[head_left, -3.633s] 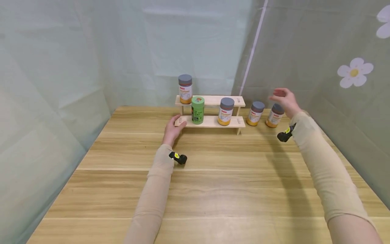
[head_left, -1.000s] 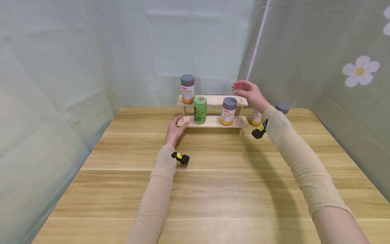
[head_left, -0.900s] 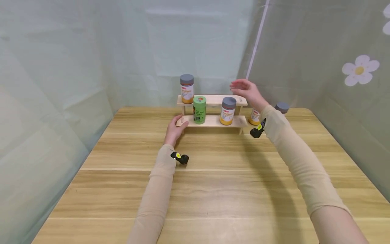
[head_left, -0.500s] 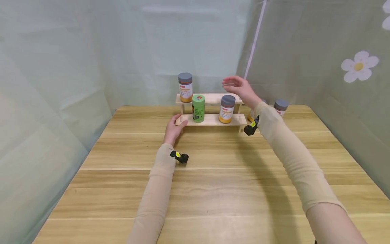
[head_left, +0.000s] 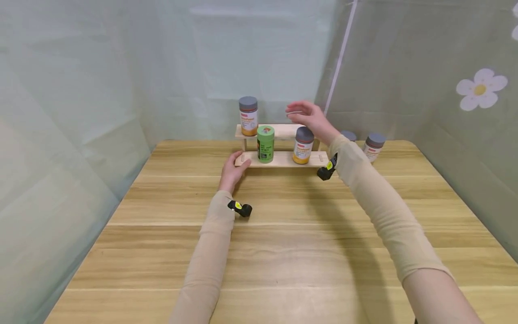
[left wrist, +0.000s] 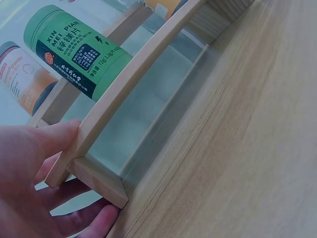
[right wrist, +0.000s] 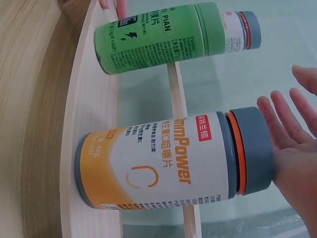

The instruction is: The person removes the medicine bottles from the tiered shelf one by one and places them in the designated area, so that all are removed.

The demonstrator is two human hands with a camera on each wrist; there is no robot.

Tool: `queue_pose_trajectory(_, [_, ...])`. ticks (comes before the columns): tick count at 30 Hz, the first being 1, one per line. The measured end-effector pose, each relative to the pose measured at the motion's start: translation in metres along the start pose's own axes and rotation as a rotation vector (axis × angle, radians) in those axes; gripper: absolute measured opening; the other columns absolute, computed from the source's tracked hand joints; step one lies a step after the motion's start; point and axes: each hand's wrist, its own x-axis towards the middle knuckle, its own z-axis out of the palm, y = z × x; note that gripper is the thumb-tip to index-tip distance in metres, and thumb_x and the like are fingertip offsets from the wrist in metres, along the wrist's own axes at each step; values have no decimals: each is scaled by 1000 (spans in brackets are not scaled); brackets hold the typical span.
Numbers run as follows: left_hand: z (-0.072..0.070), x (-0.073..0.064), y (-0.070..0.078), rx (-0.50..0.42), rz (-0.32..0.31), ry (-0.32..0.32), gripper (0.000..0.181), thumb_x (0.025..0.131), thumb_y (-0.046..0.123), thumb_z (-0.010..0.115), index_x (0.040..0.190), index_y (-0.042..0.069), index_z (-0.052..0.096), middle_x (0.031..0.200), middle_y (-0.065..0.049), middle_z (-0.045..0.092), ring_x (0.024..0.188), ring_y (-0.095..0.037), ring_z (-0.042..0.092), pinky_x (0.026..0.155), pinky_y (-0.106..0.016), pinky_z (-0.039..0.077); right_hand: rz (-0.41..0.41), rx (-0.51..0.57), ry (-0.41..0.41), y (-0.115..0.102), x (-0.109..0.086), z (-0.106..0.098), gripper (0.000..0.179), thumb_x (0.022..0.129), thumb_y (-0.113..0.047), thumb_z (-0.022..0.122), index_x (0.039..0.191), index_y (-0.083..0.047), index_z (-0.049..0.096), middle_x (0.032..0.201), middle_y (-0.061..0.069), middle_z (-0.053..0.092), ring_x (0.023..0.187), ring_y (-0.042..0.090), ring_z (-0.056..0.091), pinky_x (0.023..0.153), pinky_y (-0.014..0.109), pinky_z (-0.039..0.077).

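My left hand (head_left: 232, 173) grips the left end of a two-tier wooden shelf (head_left: 282, 158); in the left wrist view its thumb lies on the lower board and its fingers reach round the leg. A green supplement bottle (head_left: 265, 146) and a white-and-orange vitamin bottle (head_left: 302, 146) with a grey cap stand on the lower tier. Another grey-capped bottle (head_left: 248, 117) is at the left of the upper tier. Over the upper tier, my right hand (head_left: 311, 119) hovers with loosely bent fingers and holds nothing. In the right wrist view it appears beyond the grey cap (right wrist: 253, 150).
To the right of the shelf, two more grey-capped bottles stand on the wooden table (head_left: 259, 261): one in plain view (head_left: 374, 146), the other bottle (head_left: 348, 135) mostly behind my right sleeve. Pale curtains (head_left: 182, 67) hang close behind the table.
My right hand has moved left, from above the bottles on the table to over the upper tier, holding nothing. My left hand has kept its grip on the shelf; the bottles stand as before.
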Motion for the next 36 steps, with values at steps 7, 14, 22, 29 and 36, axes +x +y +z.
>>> queue_pose_trajectory(7, [0,1,-1,9,3,0,56,93,34,64,144,20,45,157,-6,36,147,-27,29,122,-44,23,-12,15,-20,-1,4,6,40,95,-7,58,134,-2,48,137,18,54,119,19,57,109,38,44])
queue_pose_trajectory(14, [-1,-1,-3,10,13,-3,57,94,33,63,145,18,44,156,-6,36,147,-27,29,123,-43,22,-21,31,-58,-1,8,18,40,96,-8,56,135,-2,46,141,19,51,125,25,53,110,39,43])
queue_pose_trajectory(22, [0,-4,-3,1,0,0,55,94,33,63,144,19,45,157,-6,36,147,-27,29,123,-43,22,-9,45,-78,-4,11,32,40,96,-8,56,135,-3,47,141,19,51,128,29,52,110,38,43])
queue_pose_trajectory(29, [1,-3,-3,11,19,-1,57,94,32,63,145,18,43,157,-7,35,147,-27,29,123,-43,23,-15,37,-74,-8,15,42,46,96,-10,58,139,-6,45,143,14,50,130,26,51,112,37,41])
queue_pose_trajectory(36, [1,-3,-3,-2,15,4,56,93,31,63,144,17,45,156,-7,37,146,-27,30,122,-42,24,-3,10,-97,-12,21,54,57,95,-11,59,147,-10,36,151,12,42,139,30,42,116,41,36])
